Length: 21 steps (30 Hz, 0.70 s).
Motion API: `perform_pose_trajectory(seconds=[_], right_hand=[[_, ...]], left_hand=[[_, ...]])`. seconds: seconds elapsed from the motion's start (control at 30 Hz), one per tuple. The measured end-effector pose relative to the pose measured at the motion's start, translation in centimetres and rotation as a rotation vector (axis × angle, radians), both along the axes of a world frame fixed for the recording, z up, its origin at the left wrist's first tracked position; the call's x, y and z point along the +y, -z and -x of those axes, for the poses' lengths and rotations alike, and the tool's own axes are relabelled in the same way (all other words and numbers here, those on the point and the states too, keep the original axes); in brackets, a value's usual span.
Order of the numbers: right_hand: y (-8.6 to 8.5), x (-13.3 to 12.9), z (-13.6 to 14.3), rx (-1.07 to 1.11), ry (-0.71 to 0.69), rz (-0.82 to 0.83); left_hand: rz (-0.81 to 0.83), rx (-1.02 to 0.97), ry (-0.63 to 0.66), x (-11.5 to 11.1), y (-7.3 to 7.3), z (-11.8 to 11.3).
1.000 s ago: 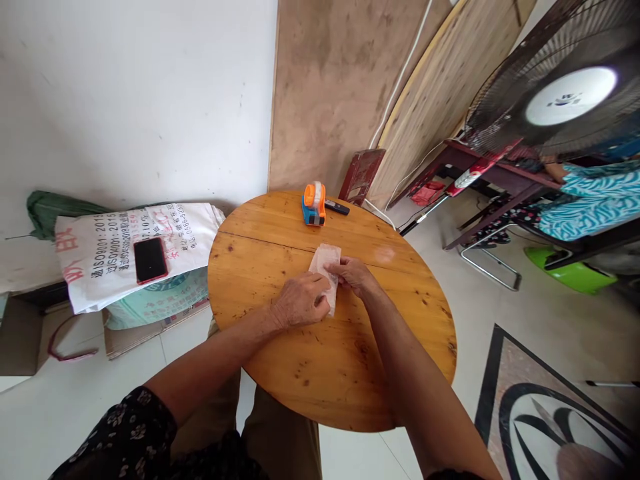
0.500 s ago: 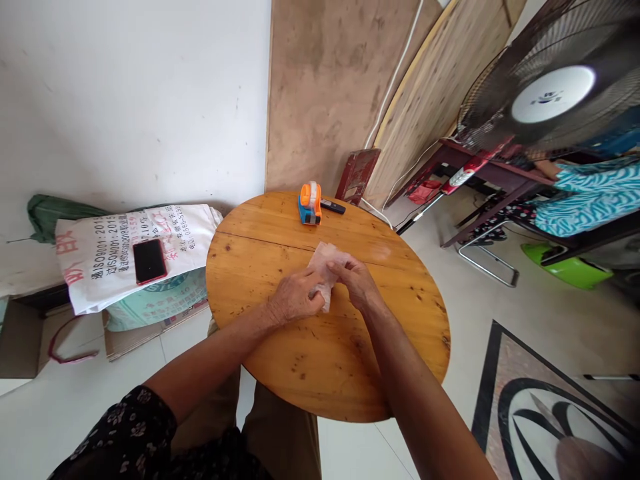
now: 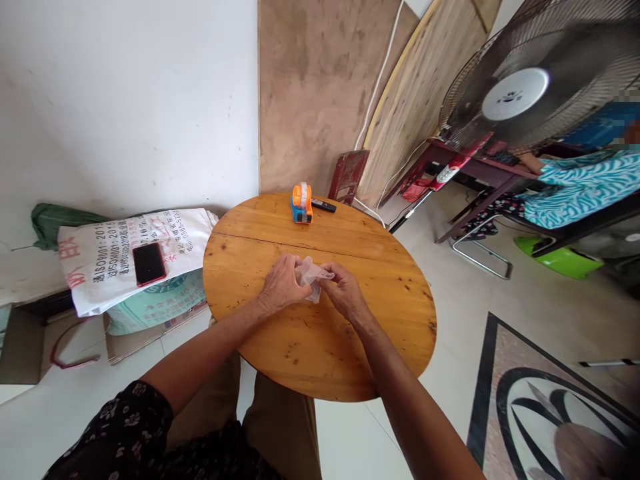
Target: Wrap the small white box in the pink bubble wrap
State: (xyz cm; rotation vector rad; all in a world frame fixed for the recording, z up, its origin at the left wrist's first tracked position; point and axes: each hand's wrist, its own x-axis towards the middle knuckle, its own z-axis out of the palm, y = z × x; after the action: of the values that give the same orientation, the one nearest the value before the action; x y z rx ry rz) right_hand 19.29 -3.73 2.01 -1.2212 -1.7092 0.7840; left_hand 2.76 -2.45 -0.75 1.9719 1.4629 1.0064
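A crumpled, translucent whitish piece of plastic wrap (image 3: 311, 273) is between my two hands over the round wooden table (image 3: 295, 360). My left hand (image 3: 285, 283) grips its left side, thumb toward the middle. A gathered corner on the right is pinched between the thumb and fingers of my right hand (image 3: 344, 288). Whether anything lies inside the wrap cannot be made out. Farther back on the table stands an orange and blue tape dispenser (image 3: 301, 203), with a small black object (image 3: 324, 205) right beside it.
To the left, a red-edged phone (image 3: 149, 264) lies on a printed white sack (image 3: 120, 233). A large fan (image 3: 515, 93) stands at the right. Behind it a person in a patterned blue sleeve (image 3: 590, 183) sits at a dark table. A wall borders the table's far side.
The plastic wrap was flatter and is now more bunched, its right corner drawn out by my right hand. My left hand has shifted slightly up and left. The camera view has turned a little.
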Motion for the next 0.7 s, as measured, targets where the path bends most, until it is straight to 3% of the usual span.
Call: perform_pose_trajectory(seconds=[0.17, 0.33, 0.57, 0.7], right_hand=[[1.6, -2.0, -0.2, -0.176, 0.025, -0.215], [3.1, -3.7, -0.7, -0.413, 0.039, -0.475], [4.1, -4.5, -0.9, -0.641, -0.003, -0.512], [4.6, -3.6, -0.9, -0.605, 0.013, -0.505]], left_hand=[[-0.064, -0.160, 0.209, 0.6, 0.7, 0.6], [-0.126, -0.179, 0.381, 1.0, 1.0, 1.1], [-0.227, 0.033, 0.527, 0.2, 1.8, 4.1], [-0.302, 0.127, 0.504, 0.1, 2.2, 4.1]])
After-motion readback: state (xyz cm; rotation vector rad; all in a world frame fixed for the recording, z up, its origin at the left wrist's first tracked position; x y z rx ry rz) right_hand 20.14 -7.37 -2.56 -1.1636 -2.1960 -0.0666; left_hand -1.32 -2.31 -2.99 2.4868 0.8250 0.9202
